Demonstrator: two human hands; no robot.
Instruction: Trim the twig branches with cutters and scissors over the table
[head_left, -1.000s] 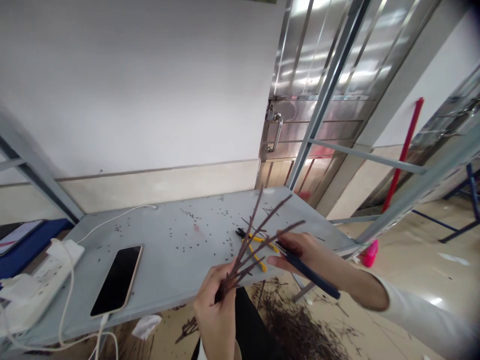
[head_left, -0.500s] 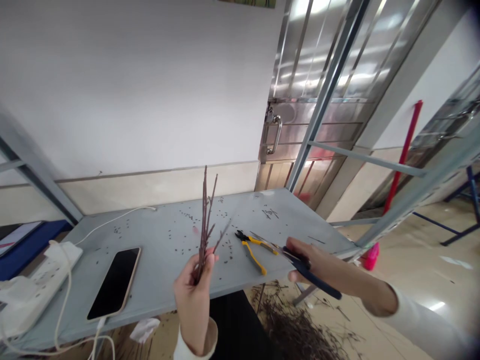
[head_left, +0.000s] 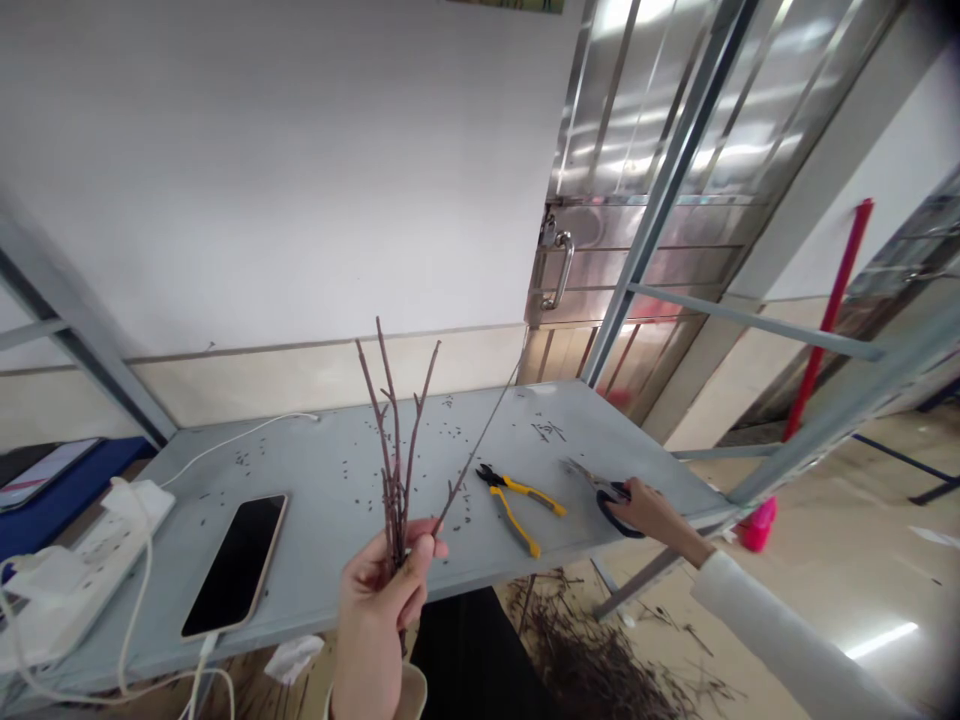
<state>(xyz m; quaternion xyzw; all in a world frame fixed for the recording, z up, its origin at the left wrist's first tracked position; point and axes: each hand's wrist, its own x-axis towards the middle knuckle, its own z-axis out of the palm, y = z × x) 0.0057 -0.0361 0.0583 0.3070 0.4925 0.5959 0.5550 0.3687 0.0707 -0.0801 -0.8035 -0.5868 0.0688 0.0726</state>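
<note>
Over grey tabletop [head_left: 300,565] | left hand [head_left: 373,615] gripping dry twigs [head_left: 391,450] low at stems | light, stiff, brittle | right hand [head_left: 654,510] gripping black-handled scissors [head_left: 611,505]

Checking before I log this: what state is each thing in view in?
Left hand: closed around twigs
Twigs: held upright
Right hand: gripping scissors
Scissors: held, blades unclear
Pliers: lying on table, handles apart
Phone: face up, screen dark, cable plugged in
Door: shut

White-walled room, stainless steel door [head_left: 645,130].
Wall [head_left: 262,170] was plain; floor [head_left: 847,590] glossy beige; grey metal rack frame [head_left: 757,315], red pole [head_left: 829,320] right.
</note>
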